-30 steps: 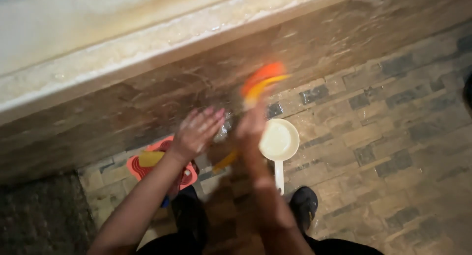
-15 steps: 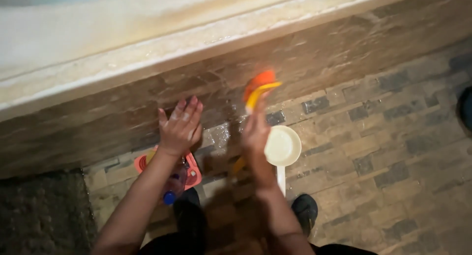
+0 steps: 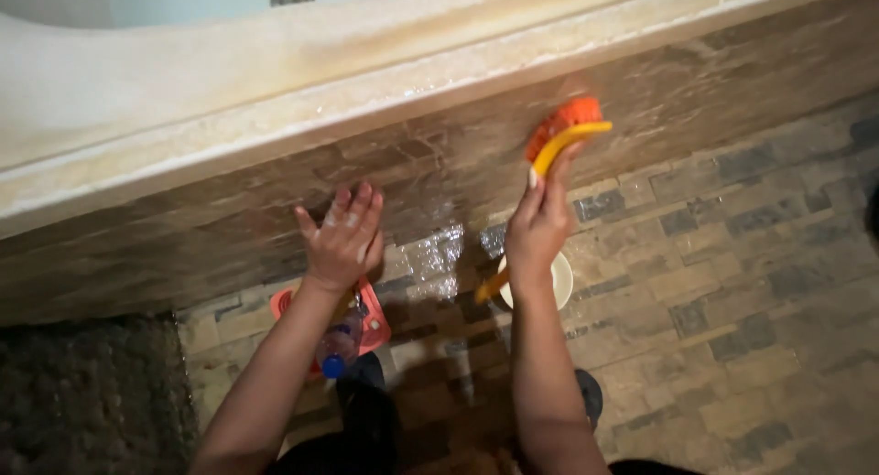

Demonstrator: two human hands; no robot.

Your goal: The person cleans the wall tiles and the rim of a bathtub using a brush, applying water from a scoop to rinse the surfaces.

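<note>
From the head view, my right hand (image 3: 540, 223) is clamped on the yellow handle of the brush (image 3: 563, 132), pressing its orange bristles against the wet brown tiled wall (image 3: 430, 178) below the tub rim (image 3: 275, 118). My left hand (image 3: 346, 237) is spread flat on that wall, likely for support. Under my arms, a red basket (image 3: 371, 315), a bottle (image 3: 337, 347) and a white scoop (image 3: 560, 278) sit on the floor, within reach

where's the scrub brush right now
In the head view, the brush is upper right, held by the right hand against the brick wall below the ledge.
</note>
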